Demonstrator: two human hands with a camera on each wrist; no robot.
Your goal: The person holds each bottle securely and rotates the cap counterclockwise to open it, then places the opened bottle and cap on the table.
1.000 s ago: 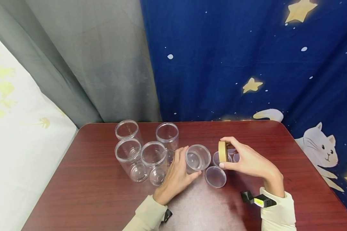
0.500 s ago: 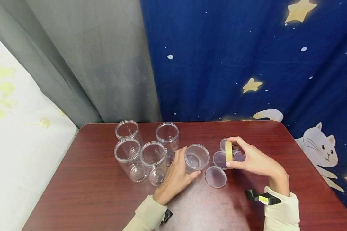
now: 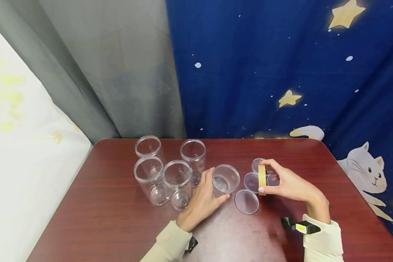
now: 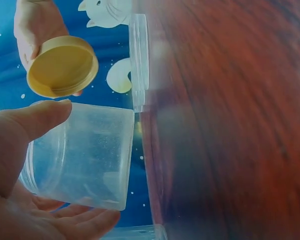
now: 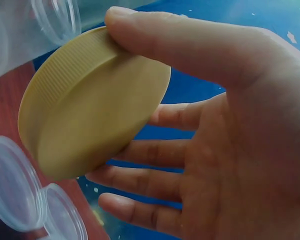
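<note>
My left hand point(image 3: 201, 198) grips a transparent plastic jar point(image 3: 225, 178), thumb on the near side and fingers round the far side. Its mouth faces up toward the head camera and has no cover on it. In the left wrist view a narrow gap shows between the jar's base point(image 4: 125, 160) and the tabletop. To the right, my right hand point(image 3: 291, 183) pinches a gold ribbed screw lid point(image 3: 262, 180) by its rim, thumb against fingers. The lid is held on edge above several flat transparent discs, and its hollow side point(image 4: 65, 70) shows in the left wrist view.
Several open transparent jars stand left of my left hand, among them a front jar point(image 3: 177, 174) and a back jar point(image 3: 193, 149). Flat transparent discs lie on the red-brown table point(image 3: 101, 218), the nearest disc point(image 3: 246, 202) beside the held jar. A blue curtain point(image 3: 232, 91) hangs behind.
My right hand has moved the gold lid slightly to the right, away from the jar, uncovering more of the discs. The left hand keeps its hold on the jar. The head view has shifted slightly.
</note>
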